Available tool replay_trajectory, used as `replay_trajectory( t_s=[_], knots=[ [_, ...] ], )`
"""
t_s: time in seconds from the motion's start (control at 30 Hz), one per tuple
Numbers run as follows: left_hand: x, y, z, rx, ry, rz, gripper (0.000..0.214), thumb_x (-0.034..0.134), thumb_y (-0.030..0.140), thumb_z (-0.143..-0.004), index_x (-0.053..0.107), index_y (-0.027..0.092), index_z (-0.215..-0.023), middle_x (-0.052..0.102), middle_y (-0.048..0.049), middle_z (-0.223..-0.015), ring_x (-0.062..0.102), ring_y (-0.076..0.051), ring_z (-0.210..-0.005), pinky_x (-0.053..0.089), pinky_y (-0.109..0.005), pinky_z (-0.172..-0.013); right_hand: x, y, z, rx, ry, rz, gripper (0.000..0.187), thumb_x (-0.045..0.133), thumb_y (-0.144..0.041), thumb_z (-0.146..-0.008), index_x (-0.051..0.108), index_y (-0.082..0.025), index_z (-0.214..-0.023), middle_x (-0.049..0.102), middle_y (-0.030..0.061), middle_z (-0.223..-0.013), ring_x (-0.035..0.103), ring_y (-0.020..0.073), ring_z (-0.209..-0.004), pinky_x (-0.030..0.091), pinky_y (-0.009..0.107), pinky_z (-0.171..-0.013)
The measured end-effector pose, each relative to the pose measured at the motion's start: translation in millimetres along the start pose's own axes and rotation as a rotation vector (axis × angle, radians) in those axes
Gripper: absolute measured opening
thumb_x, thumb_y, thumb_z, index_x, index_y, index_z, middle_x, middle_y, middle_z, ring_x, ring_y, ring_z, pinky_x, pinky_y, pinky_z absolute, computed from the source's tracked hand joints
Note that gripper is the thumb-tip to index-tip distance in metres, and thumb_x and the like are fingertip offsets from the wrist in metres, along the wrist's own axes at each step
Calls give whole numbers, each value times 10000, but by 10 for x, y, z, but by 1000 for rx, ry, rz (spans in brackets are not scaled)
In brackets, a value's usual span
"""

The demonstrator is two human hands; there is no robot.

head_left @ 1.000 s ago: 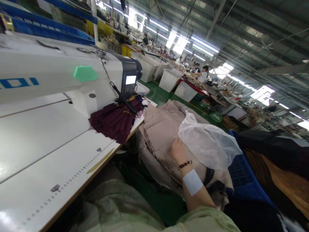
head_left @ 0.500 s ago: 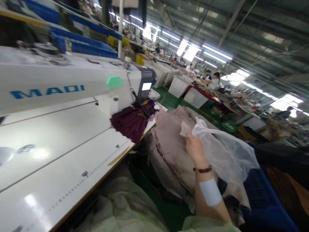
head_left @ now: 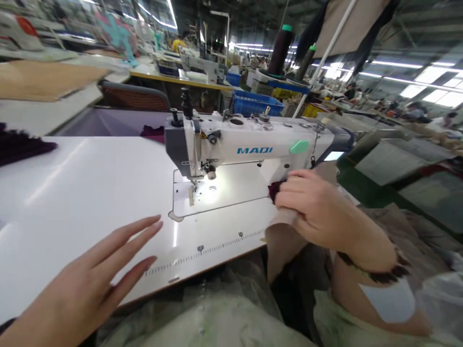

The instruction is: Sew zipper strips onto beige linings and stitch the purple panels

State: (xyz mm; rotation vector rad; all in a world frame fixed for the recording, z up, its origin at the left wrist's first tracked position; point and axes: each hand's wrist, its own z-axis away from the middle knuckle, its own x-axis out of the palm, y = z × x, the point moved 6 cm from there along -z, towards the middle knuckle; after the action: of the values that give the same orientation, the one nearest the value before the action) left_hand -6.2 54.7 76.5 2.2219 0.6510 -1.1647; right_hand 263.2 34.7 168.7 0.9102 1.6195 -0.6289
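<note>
My right hand (head_left: pixel 313 207) is closed on a taupe fabric piece (head_left: pixel 284 241), which hangs down over the table's front edge. Just behind those fingers, a bit of dark maroon fabric (head_left: pixel 275 191) shows on the table; the hand hides the rest of it. My left hand (head_left: pixel 94 274) is empty, its fingers stretched out and apart above the white sewing table (head_left: pixel 108 183). Between and beyond the hands stands a white sewing machine (head_left: pixel 249 144), its lamp lighting the needle plate.
A dark maroon pile (head_left: pixel 23 144) lies at the table's far left. Taupe fabric (head_left: pixel 405 226) is stacked at the right beside the table. Behind the machine are a blue crate (head_left: pixel 256 103) and thread cones (head_left: pixel 284 50). White bins (head_left: pixel 405 161) stand at the right.
The view has swung left towards the machine. My right hand has moved from the taupe stack to the table, bringing a fabric piece along. My left hand has come into view.
</note>
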Motion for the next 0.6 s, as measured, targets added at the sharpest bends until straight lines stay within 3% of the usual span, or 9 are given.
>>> replay_trajectory(
  t_s=[0.1,0.17,0.23,0.33,0.43,0.5,0.57,0.6],
  knots=[
    [100,270,-1,107,-80,53,486,419,253,-897,320,309,-1370,474,-4,-1307,519,-170,-1100,468,-274,-934,683,-228,-525,-140,-290,18,204,435,-103,-783,594,-153,-666,566,38,-688,517,153,-721,335,394,-901],
    [221,462,4,232,-122,86,490,417,168,-891,342,284,-1361,514,-19,-1273,496,-165,-1134,450,-261,-950,1134,-474,-767,-279,-354,16,219,429,-96,-828,629,-152,-757,598,47,-814,541,171,-825,292,434,-972],
    [405,577,31,347,-180,83,473,396,127,-891,365,232,-1351,530,-44,-1263,469,-170,-1172,411,-292,-998,1431,-646,-891,-308,-291,-11,253,385,-116,-884,616,-159,-978,579,68,-1046,510,197,-1012,289,452,-1000],
    [704,533,85,343,-251,21,395,412,156,-894,441,161,-1288,532,-101,-1252,467,-211,-1177,365,-399,-1031,1514,-661,-798,-123,-137,-80,416,332,-139,-916,376,-201,-1325,343,97,-1374,333,227,-1247,342,460,-983],
    [892,423,119,213,-321,-29,329,488,204,-873,514,131,-1192,582,-122,-1130,535,-237,-1045,390,-446,-975,1421,-546,-406,124,-182,-166,430,411,-233,-908,384,-119,-1322,439,138,-1287,425,224,-1162,391,397,-966],
    [948,409,108,139,-389,-50,278,524,209,-854,551,125,-1118,596,-106,-1013,556,-226,-902,463,-404,-842,1412,-584,-96,125,-300,-265,515,466,-402,-884,415,-110,-1305,454,143,-1282,432,232,-1169,383,404,-986],
    [958,445,58,102,-432,-54,236,555,214,-835,568,130,-1055,583,-93,-967,539,-214,-827,478,-362,-730,1442,-669,154,38,-363,-273,715,564,-530,-785,373,-130,-1345,299,156,-1402,287,302,-1286,282,527,-1032],
    [951,475,22,101,-434,-44,227,575,223,-822,570,137,-1032,572,-93,-994,529,-219,-849,473,-362,-733,1470,-688,242,14,-367,-257,742,599,-493,-772,334,-142,-1370,229,147,-1436,224,305,-1318,237,554,-1046]
  ],
)
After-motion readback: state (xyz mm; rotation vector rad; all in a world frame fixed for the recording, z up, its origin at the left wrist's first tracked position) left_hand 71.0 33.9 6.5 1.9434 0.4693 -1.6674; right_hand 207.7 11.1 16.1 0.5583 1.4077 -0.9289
